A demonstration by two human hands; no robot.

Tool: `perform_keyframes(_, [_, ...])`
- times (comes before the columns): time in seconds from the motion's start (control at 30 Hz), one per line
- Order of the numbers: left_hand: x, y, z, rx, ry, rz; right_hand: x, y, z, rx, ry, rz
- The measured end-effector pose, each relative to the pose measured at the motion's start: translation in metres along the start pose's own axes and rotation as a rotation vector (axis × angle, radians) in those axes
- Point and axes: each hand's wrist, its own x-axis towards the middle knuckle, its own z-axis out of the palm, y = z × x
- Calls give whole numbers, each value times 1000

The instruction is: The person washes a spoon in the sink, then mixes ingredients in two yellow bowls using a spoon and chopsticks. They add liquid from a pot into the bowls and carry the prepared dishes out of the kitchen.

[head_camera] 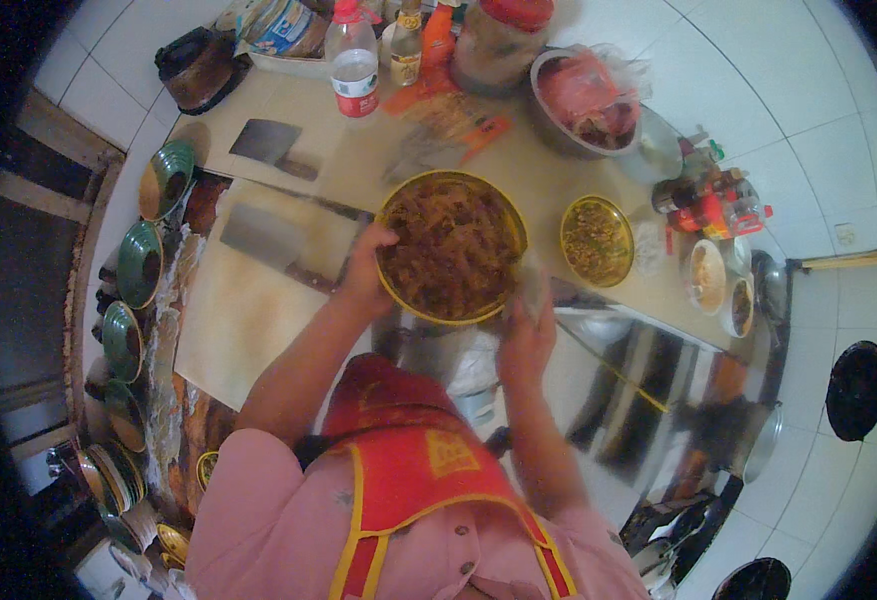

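Note:
My left hand [367, 274] grips the left rim of a round yellow bowl [384, 289], its thumb over the edge. Dark brown shredded or sliced food [449, 244] fills the bowl. By the lower right rim, my right hand [527, 337] is closed around a pale, blurred object [533, 291]; its kind is unclear. Left of the bowl, a cleaver [258, 232] lies on a pale cutting board [221, 330], its handle close to my left wrist. Farther right on the counter sits a smaller yellow bowl [597, 241] with chopped food.
A second cleaver [266, 141] lies behind the board. Along the back stand a plastic bottle [354, 67], a red-lidded jar [502, 45] and a metal basin [547, 112] with a bag. Green bowls [140, 262] line the left edge. Small bowls [707, 276] and bottles [716, 202] stand right.

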Motion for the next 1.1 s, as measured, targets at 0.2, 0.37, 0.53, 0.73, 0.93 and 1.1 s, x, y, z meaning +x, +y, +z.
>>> perform_keyframes(0.2, [0,3,12,92,-93,9,60,2,-41,440,-52,293])
perform_keyframes(0.37, [-2,-15,39,49,-118,-19,96,23,-18,1058,-401,648])
perform_keyframes(0.53, [4,-31,48,1,-109,20,56,7,-11,1080,-229,420])
perform_keyframes(0.73, [18,-63,61,-29,60,201,38,-9,3,865,83,47])
perform_keyframes(0.93, [10,-74,74,-2,-18,177,57,-11,-24,876,-112,107])
perform_keyframes(1.1, [15,-28,66,31,-121,-90,78,-18,-44,775,-263,241])
